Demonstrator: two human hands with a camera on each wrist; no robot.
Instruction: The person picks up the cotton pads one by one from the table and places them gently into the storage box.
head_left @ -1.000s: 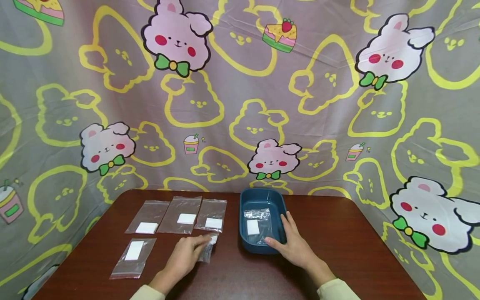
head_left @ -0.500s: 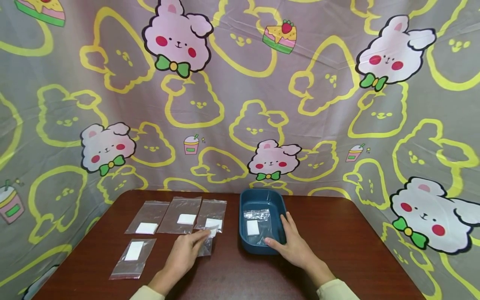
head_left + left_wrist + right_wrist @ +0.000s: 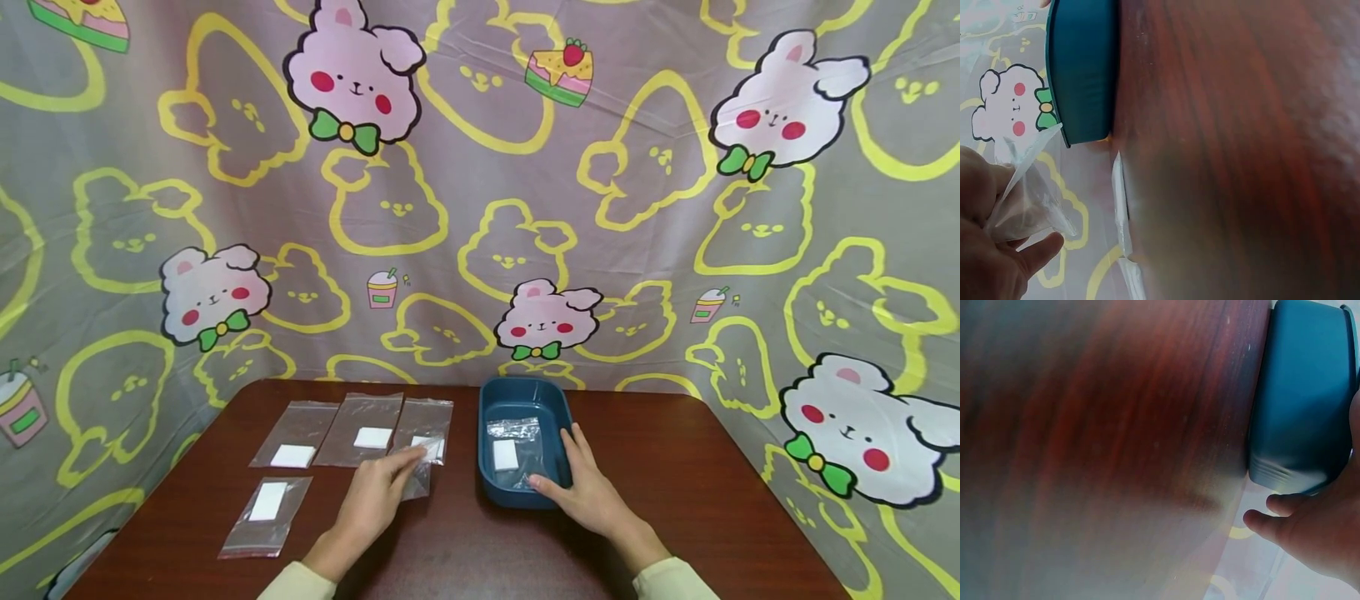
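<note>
My L hand (image 3: 377, 493) pinches a clear bag (image 3: 417, 486) above the desk (image 3: 465, 554), L of the tub (image 3: 517, 500) my R hand (image 3: 590, 492) grips, & if that pinch slackens, the slick bag cd prob slip.

On my feed I'm seeing a greyish-pink cloth (image 3: 652, 33) hanging far, left and right, its yellow pattern mixing with printed bunnies (image 3: 543, 321). A glossy red-brown table (image 3: 675, 483) is reflecting soft light near its middle.

Left hand (image 3: 371, 496), right hand (image 3: 588, 492) bare; left sleeve (image 3: 298, 583) plain pale cream, head view's bottom left; right sleeve (image 3: 675, 581) matching, bottom right.
</note>
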